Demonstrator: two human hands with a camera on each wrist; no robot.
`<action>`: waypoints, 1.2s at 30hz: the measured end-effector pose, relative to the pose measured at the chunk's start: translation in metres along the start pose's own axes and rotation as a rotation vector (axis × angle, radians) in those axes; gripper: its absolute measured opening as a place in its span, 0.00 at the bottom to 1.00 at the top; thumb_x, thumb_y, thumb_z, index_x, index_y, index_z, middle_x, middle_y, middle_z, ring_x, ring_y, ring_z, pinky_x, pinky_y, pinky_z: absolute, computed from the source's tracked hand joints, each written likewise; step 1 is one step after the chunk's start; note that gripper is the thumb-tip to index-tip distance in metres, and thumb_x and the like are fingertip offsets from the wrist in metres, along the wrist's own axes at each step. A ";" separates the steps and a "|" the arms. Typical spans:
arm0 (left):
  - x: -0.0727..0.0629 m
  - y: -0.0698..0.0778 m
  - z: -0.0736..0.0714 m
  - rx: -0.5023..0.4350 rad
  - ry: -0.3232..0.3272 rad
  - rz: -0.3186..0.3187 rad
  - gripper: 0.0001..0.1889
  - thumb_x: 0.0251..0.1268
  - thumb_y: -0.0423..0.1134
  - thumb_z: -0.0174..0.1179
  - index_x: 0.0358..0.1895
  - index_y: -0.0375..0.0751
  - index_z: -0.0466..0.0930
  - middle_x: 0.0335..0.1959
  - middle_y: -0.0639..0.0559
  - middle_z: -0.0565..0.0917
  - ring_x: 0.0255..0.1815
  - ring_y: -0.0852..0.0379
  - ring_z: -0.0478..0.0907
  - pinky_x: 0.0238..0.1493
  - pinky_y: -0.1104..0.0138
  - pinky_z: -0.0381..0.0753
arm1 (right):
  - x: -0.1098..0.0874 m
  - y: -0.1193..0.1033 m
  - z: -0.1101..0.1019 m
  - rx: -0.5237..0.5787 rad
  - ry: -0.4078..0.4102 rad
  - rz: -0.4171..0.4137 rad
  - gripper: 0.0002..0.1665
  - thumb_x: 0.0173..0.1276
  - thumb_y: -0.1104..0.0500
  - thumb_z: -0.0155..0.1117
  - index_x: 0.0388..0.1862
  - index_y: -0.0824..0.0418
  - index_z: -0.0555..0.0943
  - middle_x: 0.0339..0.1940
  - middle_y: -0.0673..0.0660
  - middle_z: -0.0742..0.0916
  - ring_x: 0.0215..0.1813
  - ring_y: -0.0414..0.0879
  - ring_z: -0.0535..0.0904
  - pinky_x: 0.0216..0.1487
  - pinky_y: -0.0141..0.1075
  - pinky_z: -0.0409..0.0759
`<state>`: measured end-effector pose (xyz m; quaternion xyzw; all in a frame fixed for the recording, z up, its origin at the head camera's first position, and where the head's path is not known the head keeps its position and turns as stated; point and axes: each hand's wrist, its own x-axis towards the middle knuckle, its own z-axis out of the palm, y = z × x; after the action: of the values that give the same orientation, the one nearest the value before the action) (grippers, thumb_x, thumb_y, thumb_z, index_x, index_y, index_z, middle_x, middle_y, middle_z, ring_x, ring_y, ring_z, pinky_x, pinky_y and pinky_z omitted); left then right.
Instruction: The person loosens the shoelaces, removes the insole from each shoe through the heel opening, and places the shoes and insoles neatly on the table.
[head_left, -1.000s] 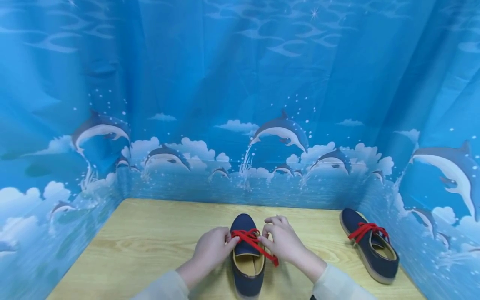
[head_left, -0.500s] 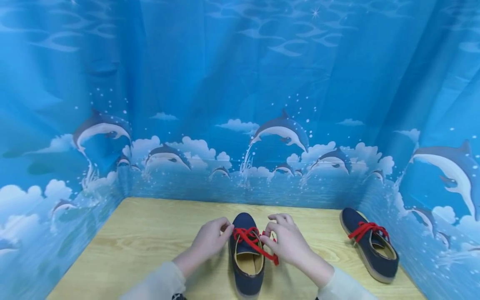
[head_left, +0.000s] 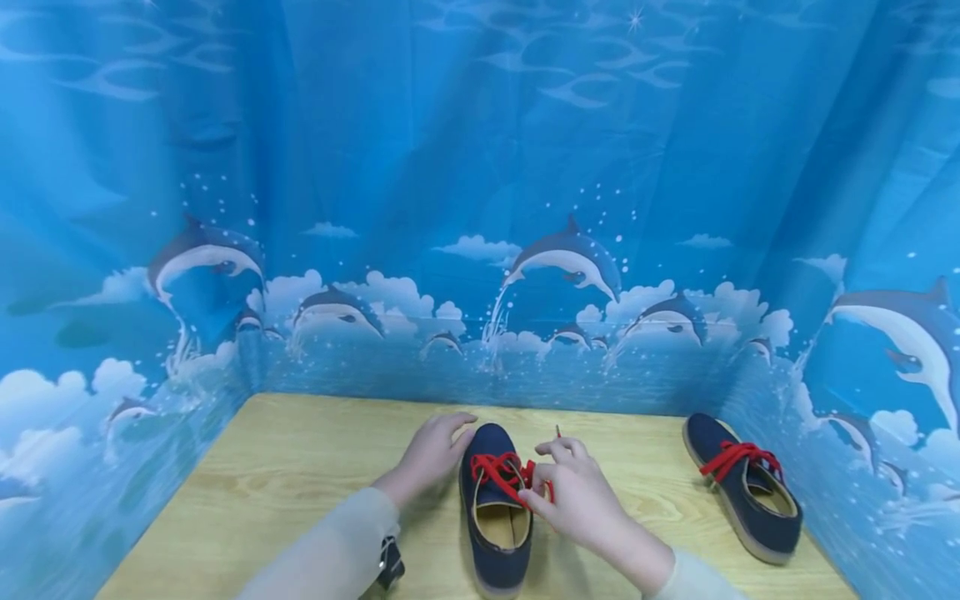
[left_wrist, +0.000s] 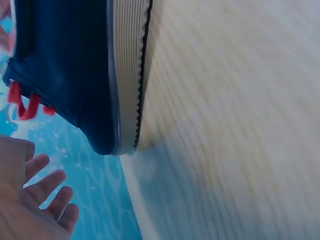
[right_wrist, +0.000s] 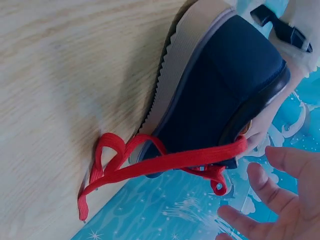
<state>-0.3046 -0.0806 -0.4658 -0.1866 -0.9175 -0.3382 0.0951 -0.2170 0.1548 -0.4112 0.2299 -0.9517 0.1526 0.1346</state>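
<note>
A navy shoe (head_left: 501,571) with red laces (head_left: 491,468) stands on the table, its toe pointing away from me. My left hand (head_left: 429,457) is beside the toe on the left, holding nothing. In the left wrist view the left hand's fingers (left_wrist: 47,185) are spread apart from the shoe's toe. Over the shoe's right side, my right hand (head_left: 581,496) has bent fingers close to the laces. From the right wrist, the thumb and fingers (right_wrist: 272,192) show apart, near a red lace (right_wrist: 175,160) that crosses the shoe's side and trails onto the table.
A second navy shoe (head_left: 772,537) with tied red laces stands near the table's right edge. The wooden table (head_left: 285,483) is bordered at the back and sides by a blue dolphin-print curtain (head_left: 450,167).
My left hand has let go of the lace and moved left, then forward beside the toe. The right hand has moved slightly left and nearer to me over the laces.
</note>
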 end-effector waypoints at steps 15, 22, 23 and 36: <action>0.009 -0.012 0.024 0.103 -0.195 -0.087 0.23 0.76 0.49 0.55 0.69 0.48 0.76 0.65 0.44 0.79 0.72 0.36 0.65 0.68 0.38 0.61 | -0.014 -0.002 0.015 -0.074 -0.045 -0.039 0.30 0.56 0.44 0.77 0.09 0.45 0.66 0.50 0.58 0.85 0.58 0.61 0.74 0.49 0.57 0.77; 0.007 -0.008 0.023 0.076 -0.176 -0.112 0.23 0.76 0.48 0.56 0.68 0.45 0.76 0.63 0.43 0.80 0.72 0.35 0.64 0.69 0.38 0.60 | -0.015 0.000 0.016 -0.060 -0.051 -0.011 0.29 0.54 0.49 0.78 0.09 0.45 0.66 0.51 0.58 0.85 0.59 0.61 0.74 0.50 0.58 0.76; 0.007 -0.007 0.023 0.070 -0.168 -0.118 0.23 0.75 0.48 0.57 0.68 0.45 0.77 0.63 0.43 0.80 0.72 0.35 0.64 0.69 0.38 0.60 | -0.015 0.001 0.016 -0.059 -0.054 -0.003 0.29 0.54 0.49 0.78 0.09 0.45 0.66 0.51 0.58 0.85 0.60 0.61 0.74 0.50 0.58 0.76; -0.017 0.002 0.026 0.274 -0.004 -0.177 0.24 0.70 0.53 0.62 0.63 0.44 0.81 0.59 0.49 0.83 0.68 0.38 0.70 0.66 0.43 0.67 | -0.009 0.021 0.013 -0.037 -0.067 0.086 0.25 0.53 0.54 0.79 0.09 0.44 0.70 0.54 0.58 0.84 0.61 0.63 0.72 0.52 0.61 0.76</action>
<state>-0.2893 -0.0669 -0.4895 -0.0909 -0.9680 -0.2166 0.0878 -0.2217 0.1713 -0.4308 0.1911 -0.9674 0.1328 0.1001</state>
